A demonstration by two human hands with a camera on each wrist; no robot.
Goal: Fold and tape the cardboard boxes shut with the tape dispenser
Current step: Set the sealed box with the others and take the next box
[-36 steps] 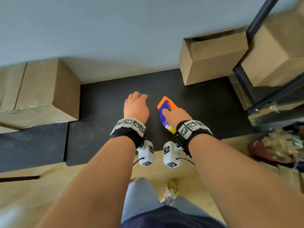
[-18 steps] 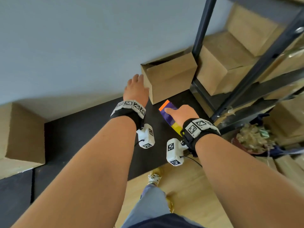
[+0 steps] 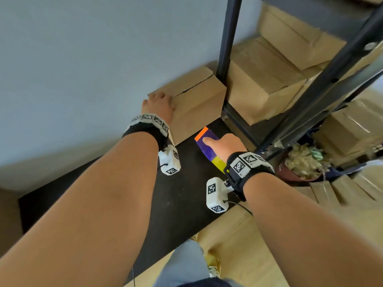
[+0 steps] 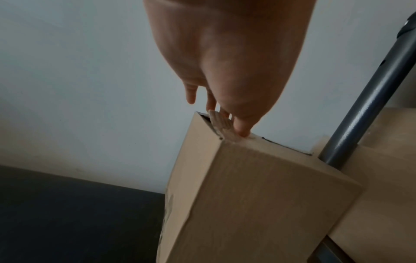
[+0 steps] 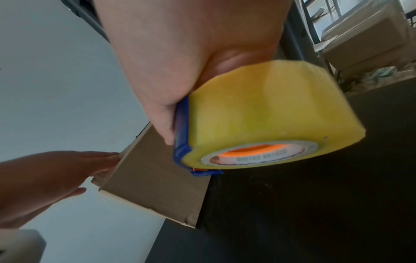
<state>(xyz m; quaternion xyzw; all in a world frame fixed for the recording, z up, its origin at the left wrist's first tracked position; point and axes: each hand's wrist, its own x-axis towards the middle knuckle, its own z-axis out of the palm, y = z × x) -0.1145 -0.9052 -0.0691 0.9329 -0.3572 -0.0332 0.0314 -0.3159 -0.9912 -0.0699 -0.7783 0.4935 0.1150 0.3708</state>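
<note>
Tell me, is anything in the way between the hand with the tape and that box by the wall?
Nothing visible. The right hand grips the tape dispenser just in front of the box, with only bare black mat between them. The left hand touches the box's top left corner, off to the side.

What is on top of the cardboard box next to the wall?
The left hand rests on the cardboard box, touching its top flaps at the corner. What is inside cannot be seen; the flaps cover it.
</note>
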